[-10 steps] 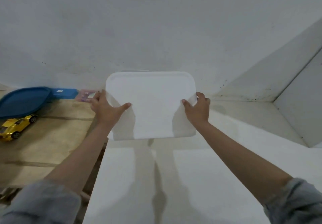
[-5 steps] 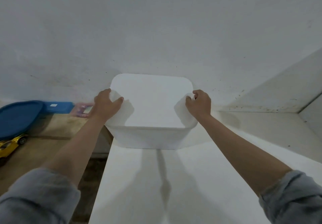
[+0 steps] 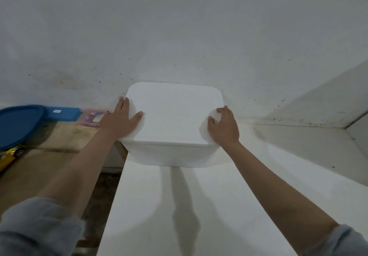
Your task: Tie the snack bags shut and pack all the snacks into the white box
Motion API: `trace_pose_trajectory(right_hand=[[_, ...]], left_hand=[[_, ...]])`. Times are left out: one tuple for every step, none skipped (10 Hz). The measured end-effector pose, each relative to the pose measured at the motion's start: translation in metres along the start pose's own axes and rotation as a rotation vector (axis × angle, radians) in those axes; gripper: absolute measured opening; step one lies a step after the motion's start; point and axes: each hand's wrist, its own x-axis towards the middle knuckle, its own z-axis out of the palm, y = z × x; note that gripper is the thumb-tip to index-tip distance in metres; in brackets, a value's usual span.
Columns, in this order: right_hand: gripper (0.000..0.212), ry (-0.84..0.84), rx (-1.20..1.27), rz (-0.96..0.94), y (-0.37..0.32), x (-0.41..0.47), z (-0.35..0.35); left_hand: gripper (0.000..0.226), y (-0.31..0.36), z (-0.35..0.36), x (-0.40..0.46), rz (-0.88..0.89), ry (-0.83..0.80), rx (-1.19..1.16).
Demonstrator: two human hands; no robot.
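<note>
The white box (image 3: pixel 171 154) stands on the white table (image 3: pixel 179 206) against the wall, with its white lid (image 3: pixel 173 114) lying flat on top. My left hand (image 3: pixel 119 120) rests on the lid's left edge, fingers spread and wrapped over the rim. Across from it, my right hand (image 3: pixel 224 126) presses on the lid's right edge with curled fingers. No snacks or snack bags are visible; the box's inside is hidden by the lid.
Left of the table is a lower wooden surface (image 3: pixel 49 156) with a blue lid (image 3: pixel 18 124), a blue container (image 3: pixel 63 113), a pink packet (image 3: pixel 91 117) and a yellow toy car (image 3: pixel 10 154). A white ledge (image 3: pixel 308 136) runs at the right.
The lid, held tilted up in front of the box a second ago, has come down flat onto the box. Both hands have shifted onto its side edges.
</note>
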Motion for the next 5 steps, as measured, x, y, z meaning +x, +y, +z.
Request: trace_pose_trajectory(right_hand=[[0.042,0.095,0.108,0.036,0.007,-0.004,0.004],[0.033,0.201,0.278,0.109,0.007,-0.004,0.004],[0.027,0.275,0.387,0.151,0.007,-0.012,0.007],[0.023,0.303,0.481,0.27,-0.006,-0.009,0.002],[0.04,0.326,0.505,0.351,0.015,-0.042,0.003]], left_hand=[[0.097,-0.001,0.005,-0.001,-0.011,0.068,-0.021],[0.093,-0.005,0.005,0.0,-0.062,0.118,-0.095],[0.081,0.004,0.003,-0.01,-0.123,0.188,-0.158],[0.07,0.032,-0.018,-0.021,-0.22,0.321,-0.182],[0.056,0.024,-0.003,-0.052,-0.282,0.623,-0.458]])
